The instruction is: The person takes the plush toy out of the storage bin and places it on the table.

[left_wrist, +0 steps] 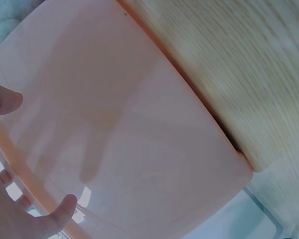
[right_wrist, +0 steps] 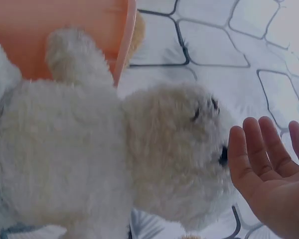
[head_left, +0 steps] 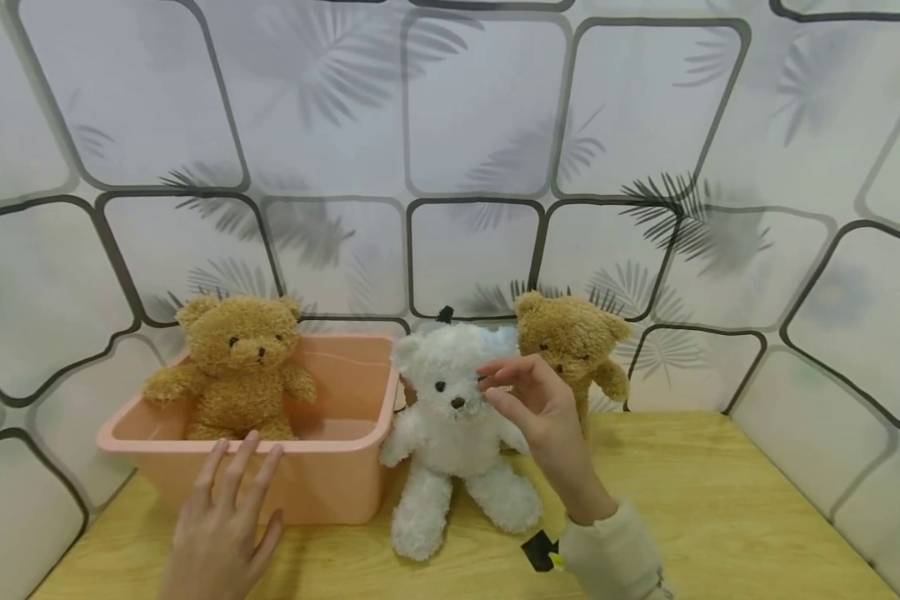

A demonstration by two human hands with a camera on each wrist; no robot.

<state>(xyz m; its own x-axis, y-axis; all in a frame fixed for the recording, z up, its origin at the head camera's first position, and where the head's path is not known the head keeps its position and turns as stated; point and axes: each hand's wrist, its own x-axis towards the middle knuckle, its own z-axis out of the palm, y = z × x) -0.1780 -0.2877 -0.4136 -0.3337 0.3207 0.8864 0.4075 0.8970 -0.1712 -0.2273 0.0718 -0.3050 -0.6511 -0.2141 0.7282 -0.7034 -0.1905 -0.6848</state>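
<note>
A white plush teddy bear point(head_left: 450, 442) sits on the wooden table, leaning back, its legs spread forward. My right hand point(head_left: 543, 417) is raised in front of its face, hiding one side of the head. In the right wrist view the fingers point(right_wrist: 259, 149) are spread and gently bent, with nothing in them, close to the bear's head. A pink plastic bin point(head_left: 270, 483) stands to the left with a brown teddy bear point(head_left: 243, 375) upright inside. My left hand point(head_left: 221, 525) lies at the bin's front rim, fingertips right at the edge, fingers extended.
Behind the white bear to the right, a second brown teddy bear point(head_left: 570, 342) sits tilted. A small black piece with yellow point(head_left: 542, 551) lies on the table point(head_left: 720, 517) by the right sleeve. Patterned white fabric point(head_left: 480, 117) encloses the back and sides.
</note>
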